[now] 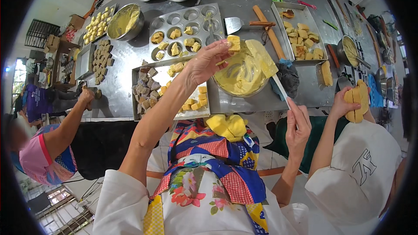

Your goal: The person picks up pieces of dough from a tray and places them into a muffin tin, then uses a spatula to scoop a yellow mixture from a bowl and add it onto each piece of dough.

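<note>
My left hand (205,64) pinches a small yellow cake piece (234,43) above the rim of a metal bowl (244,96). Thick yellow cream (235,76) coats the inside of that bowl. In my right hand (298,122) is the white handle of a rubber spatula (262,58), its wide blade smeared with cream over the bowl's right side. Behind my left hand lies a muffin pan (181,17), with cake pieces in several of its cups. Under my left forearm, a metal tray (201,114) holds yellow cake cubes (190,103) and brown ones (148,88).
A tray of cake chunks (303,39), a rolling pin (269,32) and a metal scraper (234,25) lie beyond the bowl. A dark cloth (287,78) sits at its right. At right, a co-worker's hands hold cake slabs (357,102); another person's hand (87,95) is at left.
</note>
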`<state>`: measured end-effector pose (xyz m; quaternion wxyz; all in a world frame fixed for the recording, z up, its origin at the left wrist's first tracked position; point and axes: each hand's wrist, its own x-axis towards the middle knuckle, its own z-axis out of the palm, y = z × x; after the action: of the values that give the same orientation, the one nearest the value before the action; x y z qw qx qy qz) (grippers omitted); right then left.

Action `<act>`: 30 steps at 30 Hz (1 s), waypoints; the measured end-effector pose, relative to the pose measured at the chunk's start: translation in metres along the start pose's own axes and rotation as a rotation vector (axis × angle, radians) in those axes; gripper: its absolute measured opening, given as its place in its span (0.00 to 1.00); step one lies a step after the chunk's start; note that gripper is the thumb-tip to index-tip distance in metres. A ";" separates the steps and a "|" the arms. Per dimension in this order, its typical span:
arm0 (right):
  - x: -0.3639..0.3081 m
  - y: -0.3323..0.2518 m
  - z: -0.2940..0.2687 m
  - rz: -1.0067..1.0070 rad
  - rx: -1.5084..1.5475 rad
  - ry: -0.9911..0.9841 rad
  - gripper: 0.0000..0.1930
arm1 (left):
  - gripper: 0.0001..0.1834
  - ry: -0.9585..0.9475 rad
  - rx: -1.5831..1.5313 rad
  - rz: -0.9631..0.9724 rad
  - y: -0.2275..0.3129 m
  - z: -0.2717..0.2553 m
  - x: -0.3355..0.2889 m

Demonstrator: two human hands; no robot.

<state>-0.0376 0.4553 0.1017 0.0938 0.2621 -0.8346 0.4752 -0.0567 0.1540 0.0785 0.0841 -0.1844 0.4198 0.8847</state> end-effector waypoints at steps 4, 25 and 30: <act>0.003 0.000 0.006 -0.066 0.012 -0.025 0.16 | 0.15 -0.082 -0.062 -0.095 -0.004 0.003 -0.002; 0.005 -0.002 -0.001 -0.228 -0.229 -0.065 0.21 | 0.13 -0.081 -0.333 -0.134 -0.015 0.011 -0.030; 0.013 -0.001 0.002 -0.281 -0.282 -0.048 0.21 | 0.13 -0.083 -0.309 -0.141 -0.016 -0.004 -0.026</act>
<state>-0.0478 0.4486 0.1065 0.1749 0.3714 -0.8502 0.3297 -0.0270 0.1613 0.0748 0.1341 -0.1876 0.2612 0.9374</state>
